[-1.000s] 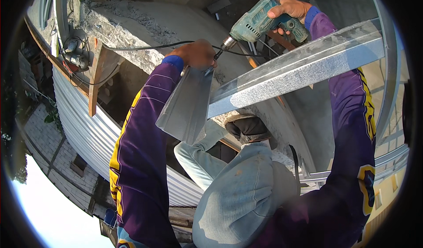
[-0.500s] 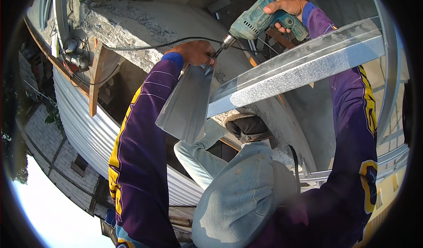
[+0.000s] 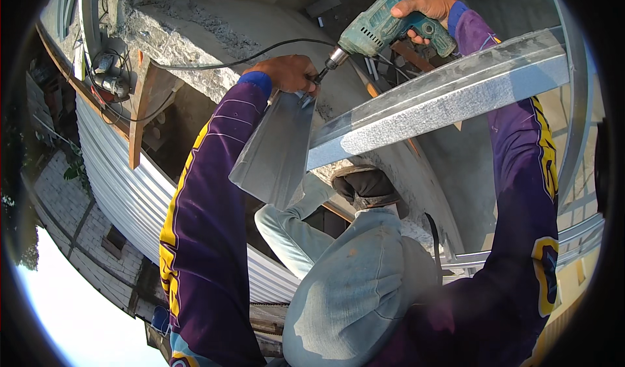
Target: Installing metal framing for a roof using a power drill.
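Observation:
My right hand [image 3: 423,14] is wrapped round the handle of a teal power drill [image 3: 372,31], whose chuck points down and to the left. The drill's tip meets the fingers of my left hand [image 3: 286,74], closed at the upper end of a short grey metal channel [image 3: 277,149]. What exactly those fingers pinch there is partly hidden by the knuckles. From this joint a long galvanized metal beam [image 3: 443,97] runs right, passing over my right arm. A black cord [image 3: 228,64] stretches left behind my left hand.
Below lies a rough broken concrete ledge [image 3: 189,41]. An upright wooden board [image 3: 138,119] and a small corded machine [image 3: 111,80] are at left, beside corrugated metal sheeting [image 3: 130,165]. A curved metal post [image 3: 576,106] rises at right. My bent leg [image 3: 293,237] rests beneath the channel.
The drill and my right hand have shifted very slightly upward. My left hand has stayed at the channel's end, and the whole view has moved a little.

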The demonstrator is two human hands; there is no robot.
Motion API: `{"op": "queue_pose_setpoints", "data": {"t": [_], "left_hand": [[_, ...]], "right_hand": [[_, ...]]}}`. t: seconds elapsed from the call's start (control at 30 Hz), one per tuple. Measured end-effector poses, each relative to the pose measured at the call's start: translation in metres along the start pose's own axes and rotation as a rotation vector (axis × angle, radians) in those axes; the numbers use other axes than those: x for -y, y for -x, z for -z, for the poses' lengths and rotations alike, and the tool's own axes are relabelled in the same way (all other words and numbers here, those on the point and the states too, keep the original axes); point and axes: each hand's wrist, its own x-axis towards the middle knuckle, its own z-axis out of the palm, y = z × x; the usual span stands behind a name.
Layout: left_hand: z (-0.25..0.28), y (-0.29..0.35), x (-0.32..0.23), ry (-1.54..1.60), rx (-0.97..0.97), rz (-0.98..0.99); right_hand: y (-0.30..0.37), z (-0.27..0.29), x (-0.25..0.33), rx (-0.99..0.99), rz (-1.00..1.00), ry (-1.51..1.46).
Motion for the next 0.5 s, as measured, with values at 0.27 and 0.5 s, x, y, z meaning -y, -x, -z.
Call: {"op": "queue_pose_setpoints", "data": {"t": [0.27,0.5], "left_hand": [[0.005,-0.011,-0.004,-0.082,0.082,-0.045],[0.007,-0.001,-0.016,-0.125,0.084,-0.024]], "right_hand": [[-0.005,0.019,-0.023,0.012,0.105,0.016],[0.01,-0.003,0.005,-0.088,-0.083,0.076]]}}
